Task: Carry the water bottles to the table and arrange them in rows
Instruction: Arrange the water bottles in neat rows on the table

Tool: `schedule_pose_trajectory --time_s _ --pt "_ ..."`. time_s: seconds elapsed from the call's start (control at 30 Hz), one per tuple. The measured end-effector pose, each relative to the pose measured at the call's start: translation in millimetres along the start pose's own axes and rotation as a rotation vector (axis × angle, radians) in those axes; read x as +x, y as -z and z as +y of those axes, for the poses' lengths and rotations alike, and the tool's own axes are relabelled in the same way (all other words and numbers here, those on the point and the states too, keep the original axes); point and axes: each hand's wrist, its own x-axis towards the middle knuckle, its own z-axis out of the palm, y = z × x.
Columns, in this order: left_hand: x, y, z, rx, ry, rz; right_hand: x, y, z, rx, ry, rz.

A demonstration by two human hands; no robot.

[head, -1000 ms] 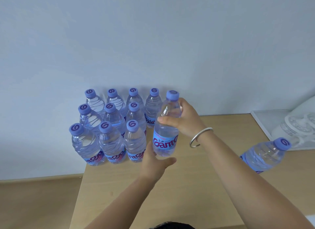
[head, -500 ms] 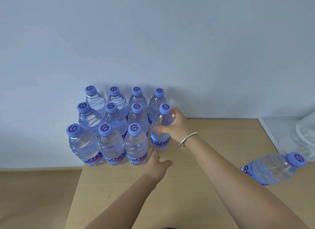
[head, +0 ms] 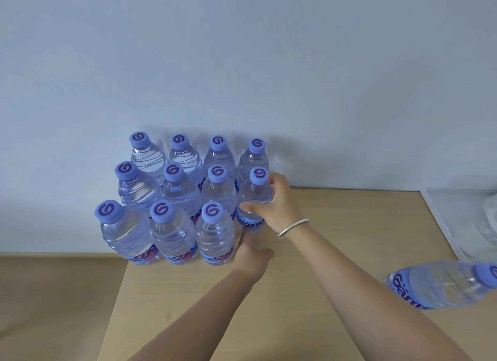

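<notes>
Wooden table [head: 336, 253] against a pale wall [head: 242, 51]; a white tray [head: 441, 220] sits at its right edge. A block of upright water bottles [head: 172, 199] stands at the back left corner in three rows: four at the wall, three in front. Your right hand [head: 277, 204] wraps the shoulder of the bottle in hand [head: 254, 196], fingers clamped on it at the right end of the middle row, its base at or near the tabletop. Your left hand [head: 252, 255] rests beside its base, fingers loosely apart, holding nothing. One spare bottle [head: 441, 285] lies tilted at the right edge, well apart. A full bottle likely feels heavy and its thin ribbed wall yields; grip the shoulder or labelled waist, not the cap [head: 259, 175].
</notes>
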Motion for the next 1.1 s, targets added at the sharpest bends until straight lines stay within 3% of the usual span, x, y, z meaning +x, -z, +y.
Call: schedule_pose_trajectory --time_s 0.23,0.43,0.67,0.83,1.0,1.1 --pt "6.3 -6.4 5.1 0.027 -0.036 -0.012 -2.9 2.0 0.7 0.030 0.020 -0.033" --pt "6.8 -2.8 -2.7 0.040 -0.072 0.009 -24.5 11.1 2.5 0.129 -0.085 -0.094" --pt "-22.7 -15.5 10.9 0.118 -0.001 -0.080 -63.9 81.8 8.3 0.084 -0.247 0.273" --pt "-42.3 -49.8 25.5 0.224 -0.057 -0.225 -103.4 134.5 12.4 0.108 -0.211 0.492" --pt "-54.6 -78.0 35.6 0.315 -0.154 -0.318 -161.7 173.7 23.5 -0.106 0.034 1.050" --pt "-62.9 -89.5 39.5 0.328 -0.182 -0.366 -183.6 195.6 43.5 -0.097 -0.150 1.134"
